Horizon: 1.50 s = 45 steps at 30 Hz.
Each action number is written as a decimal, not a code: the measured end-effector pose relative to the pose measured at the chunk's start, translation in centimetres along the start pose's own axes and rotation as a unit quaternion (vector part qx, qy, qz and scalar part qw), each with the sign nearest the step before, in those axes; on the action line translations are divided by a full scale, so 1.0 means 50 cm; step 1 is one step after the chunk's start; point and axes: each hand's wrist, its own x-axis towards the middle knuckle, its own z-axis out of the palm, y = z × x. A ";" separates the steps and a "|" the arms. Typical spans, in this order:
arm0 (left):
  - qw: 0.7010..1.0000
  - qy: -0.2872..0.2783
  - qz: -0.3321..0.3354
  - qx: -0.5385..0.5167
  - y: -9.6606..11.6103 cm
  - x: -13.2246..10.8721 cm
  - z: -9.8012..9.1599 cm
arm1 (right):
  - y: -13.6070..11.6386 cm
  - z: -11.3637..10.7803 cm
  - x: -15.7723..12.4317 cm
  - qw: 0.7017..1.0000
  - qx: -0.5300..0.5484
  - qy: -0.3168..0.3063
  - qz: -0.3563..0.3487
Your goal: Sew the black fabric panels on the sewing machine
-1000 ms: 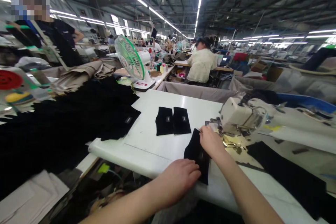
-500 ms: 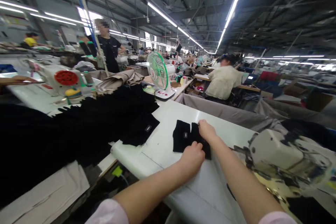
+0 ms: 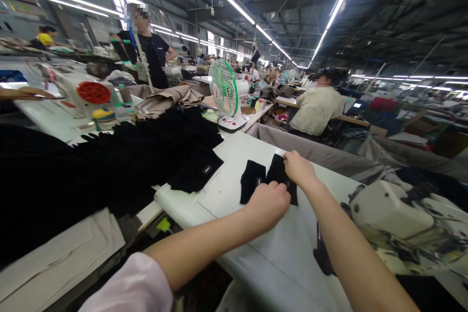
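Two small black fabric pieces lie side by side on the pale sewing table (image 3: 226,224). The left piece (image 3: 251,179) carries a small label, partly covered by my left hand (image 3: 269,204). My right hand (image 3: 300,169) pinches the upper right corner of the right piece (image 3: 276,168). Curled fingers of my left hand rest on the lower part of that same right piece, pinching it there as far as I can see; the fingertips are hidden. Another black piece with a label (image 3: 195,170) lies to the left, at the edge of a large black fabric heap (image 3: 120,165).
A sewing machine (image 3: 387,204) stands at the right, beside my right forearm. A green-rimmed fan (image 3: 224,88) sits beyond the table. Beige fabric pieces (image 3: 66,258) lie at lower left. Across the way are another machine (image 3: 78,90), a standing person (image 3: 153,53) and a seated person (image 3: 316,107).
The right black piece has shifted up and away from the left one, and the gap between them is wider. Both hands have moved slightly with it. The camera view has tilted a little.
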 end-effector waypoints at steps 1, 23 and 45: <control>1.000 0.008 -0.026 0.003 -0.009 -0.010 -0.010 | -0.014 -0.001 0.009 1.000 0.010 0.003 -0.017; 0.979 0.009 -0.199 0.035 -0.167 -0.245 -0.046 | -0.218 0.057 0.082 0.959 0.213 -0.101 -0.160; 0.916 0.119 -0.382 -0.027 -0.236 -0.397 0.050 | -0.419 0.156 -0.001 0.936 0.333 0.042 -0.106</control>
